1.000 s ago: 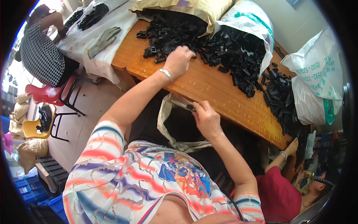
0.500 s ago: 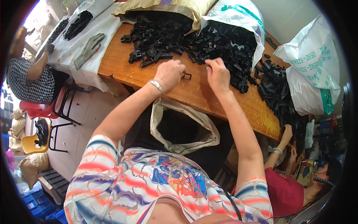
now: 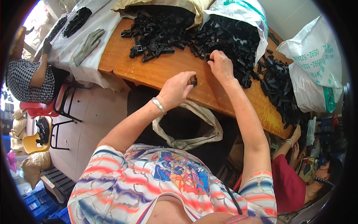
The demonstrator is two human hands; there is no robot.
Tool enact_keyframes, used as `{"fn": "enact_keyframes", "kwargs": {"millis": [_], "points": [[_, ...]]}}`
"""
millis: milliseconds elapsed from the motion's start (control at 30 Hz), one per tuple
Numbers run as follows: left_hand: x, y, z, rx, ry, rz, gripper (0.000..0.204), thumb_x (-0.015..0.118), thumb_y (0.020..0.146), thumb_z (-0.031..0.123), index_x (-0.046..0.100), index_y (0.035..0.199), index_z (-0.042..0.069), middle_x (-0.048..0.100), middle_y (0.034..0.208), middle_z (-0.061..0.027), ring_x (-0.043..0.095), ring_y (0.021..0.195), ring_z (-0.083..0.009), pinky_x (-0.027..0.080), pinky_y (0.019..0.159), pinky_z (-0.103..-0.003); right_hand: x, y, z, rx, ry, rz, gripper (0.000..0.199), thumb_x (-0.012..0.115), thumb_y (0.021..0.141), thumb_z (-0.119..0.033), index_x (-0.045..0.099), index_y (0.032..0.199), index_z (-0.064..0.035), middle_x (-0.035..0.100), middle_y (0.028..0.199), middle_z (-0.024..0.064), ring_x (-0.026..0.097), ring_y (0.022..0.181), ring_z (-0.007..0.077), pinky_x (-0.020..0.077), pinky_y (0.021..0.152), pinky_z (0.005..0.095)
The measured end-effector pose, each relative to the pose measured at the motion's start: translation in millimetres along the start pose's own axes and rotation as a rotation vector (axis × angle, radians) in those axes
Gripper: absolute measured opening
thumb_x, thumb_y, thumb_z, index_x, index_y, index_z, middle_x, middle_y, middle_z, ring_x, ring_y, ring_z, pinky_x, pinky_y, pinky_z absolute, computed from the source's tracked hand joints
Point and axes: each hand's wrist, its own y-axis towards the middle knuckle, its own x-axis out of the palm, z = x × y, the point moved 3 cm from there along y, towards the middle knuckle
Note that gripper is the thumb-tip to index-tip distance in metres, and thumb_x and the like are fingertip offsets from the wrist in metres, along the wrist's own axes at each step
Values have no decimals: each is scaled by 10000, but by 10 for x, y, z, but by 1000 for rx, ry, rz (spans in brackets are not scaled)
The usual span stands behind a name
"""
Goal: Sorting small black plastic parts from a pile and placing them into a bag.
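Observation:
My left hand (image 3: 174,90) is above the table's front edge. Its thumb and fingertips pinch a small black plastic part (image 3: 193,80). Farther right, my right hand (image 3: 223,68) reaches the near edge of a heap of black plastic parts (image 3: 218,39), its thumb and forefinger closed at a small dark piece (image 3: 207,58). Another heap of similar parts (image 3: 156,35) lies to the left of it. Below my hands, an open woven sack (image 3: 214,135) sits at my lap, its inside dark.
A tan sack (image 3: 197,11) and a white sack (image 3: 263,24) lie open behind the heaps on the wooden table (image 3: 149,69). Long black pieces (image 3: 276,84) spread beside another white sack (image 3: 317,67). A grey glove (image 3: 89,46) rests left. Co-workers sit at either side.
My left hand has drawn back toward me and slightly right, carrying the small part off the tabletop. My right hand has moved a little farther and right, onto the heap's edge.

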Motion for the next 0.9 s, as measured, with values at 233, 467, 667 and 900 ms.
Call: {"fn": "enact_keyframes", "kwargs": {"millis": [233,467,667,900], "points": [[-28,212,-104,131,254,5,342,627,818,14,640,1146,111,570,973,-115,580,964,-313,509,817,-394,-278,-377,-226,139,260,-43,208,745,792,-84,666,974,-21,684,914,127,683,814,283,544,715,376],[-14,405,-283,102,234,-125,285,751,757,106,667,1029,105,562,1019,-96,561,1013,-293,499,864,-393,-228,-603,-564,124,330,-67,183,723,807,-80,684,977,-24,653,934,130,678,794,304,548,705,388],[15,408,-339,5,160,-134,245,764,749,132,661,965,77,589,1018,-85,567,1018,-291,496,875,-394,-150,-598,-607,51,248,-56,218,718,809,-75,674,1018,-33,630,995,123,664,810,332,544,715,416],[12,393,-322,15,167,-104,239,757,743,134,669,957,73,614,1002,-76,578,1000,-283,500,858,-389,-181,-576,-640,-26,181,-63,225,717,804,-57,679,1025,-37,618,976,116,659,832,327,546,726,411]]}}
